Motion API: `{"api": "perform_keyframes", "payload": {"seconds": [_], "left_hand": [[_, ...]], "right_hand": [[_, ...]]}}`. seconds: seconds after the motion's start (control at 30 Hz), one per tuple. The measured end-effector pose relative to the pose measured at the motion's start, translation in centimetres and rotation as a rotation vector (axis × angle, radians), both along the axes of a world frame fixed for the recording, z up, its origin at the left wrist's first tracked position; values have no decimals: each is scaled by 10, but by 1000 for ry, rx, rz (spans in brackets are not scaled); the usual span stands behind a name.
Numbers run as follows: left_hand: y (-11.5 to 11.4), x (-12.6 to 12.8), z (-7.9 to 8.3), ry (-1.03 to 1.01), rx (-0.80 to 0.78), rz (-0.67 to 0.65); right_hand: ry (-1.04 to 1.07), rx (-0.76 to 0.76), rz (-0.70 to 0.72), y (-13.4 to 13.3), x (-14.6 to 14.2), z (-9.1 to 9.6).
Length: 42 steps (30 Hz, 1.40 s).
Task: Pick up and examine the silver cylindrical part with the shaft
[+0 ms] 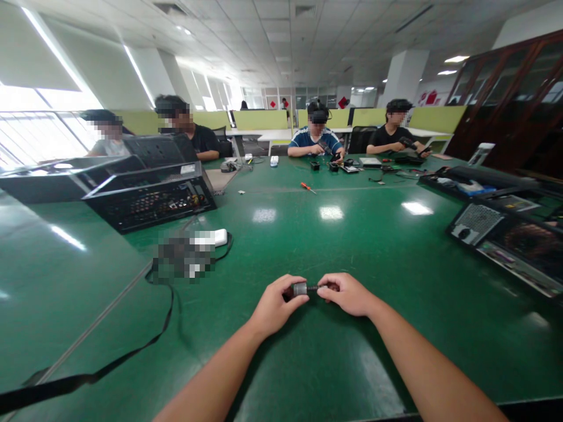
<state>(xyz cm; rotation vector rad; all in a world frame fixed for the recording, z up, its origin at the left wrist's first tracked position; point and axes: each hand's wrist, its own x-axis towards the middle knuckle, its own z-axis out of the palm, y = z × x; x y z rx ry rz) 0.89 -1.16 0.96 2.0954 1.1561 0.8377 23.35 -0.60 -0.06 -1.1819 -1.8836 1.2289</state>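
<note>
A small grey metal cylinder with a thin dark shaft (303,288) is held between both my hands just above the green table (334,246). My left hand (275,305) has its fingers curled round the grey cylinder end. The fingertips of my right hand (345,293) pinch the dark shaft end. Both forearms reach in from the bottom edge.
An open black computer case (147,196) lies at the left, with a white adapter (213,237) and a black strap (109,363) near it. More opened equipment (505,234) sits at the right. An orange screwdriver (308,187) lies mid-table. Several other people work at the far side.
</note>
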Motion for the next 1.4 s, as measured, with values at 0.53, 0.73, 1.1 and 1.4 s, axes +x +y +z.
{"api": "perform_keyframes", "payload": {"seconds": [0.53, 0.73, 1.1, 1.4], "left_hand": [[1, -1, 1, -5, 1, 4], [1, -1, 1, -3, 2, 4], [1, -1, 0, -22, -5, 27], [1, -1, 1, -39, -9, 20]], "right_hand": [[49, -53, 42, 3, 7, -2], [51, -57, 44, 4, 12, -2], [62, -97, 45, 7, 18, -4], [67, -101, 46, 9, 22, -5]]}}
